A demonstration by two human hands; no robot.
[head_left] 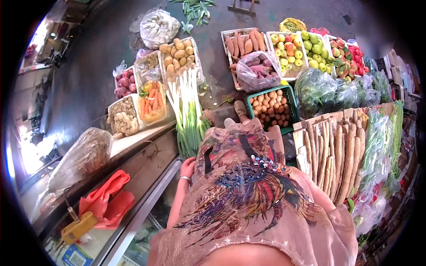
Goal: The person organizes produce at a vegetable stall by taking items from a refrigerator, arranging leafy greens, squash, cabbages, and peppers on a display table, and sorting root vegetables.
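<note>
My left hand point(188, 167), with a bracelet at the wrist, is low beside my pink patterned dress point(248, 190). Its fingers look loosely extended, and I see nothing held in them. Closest to it are the green ends of a bunch of large scallions point(187, 111), which lie with their white stalks pointing away; whether the fingertips touch them I cannot tell. Along my right side the upper arm point(317, 193) shows, but the right hand itself is hidden. Straight ahead of my feet is a green crate point(293, 106) of brown eggs point(269, 107).
Potatoes point(178, 54), carrots point(151, 101), ginger point(125, 122) and red onions point(126, 84) sit in boxes at left. Sweet potatoes point(245, 43), apples point(288, 48) and green fruit point(315, 51) line the far right. Long yams point(339, 155) lie nearer. A red bag point(106, 199) rests left.
</note>
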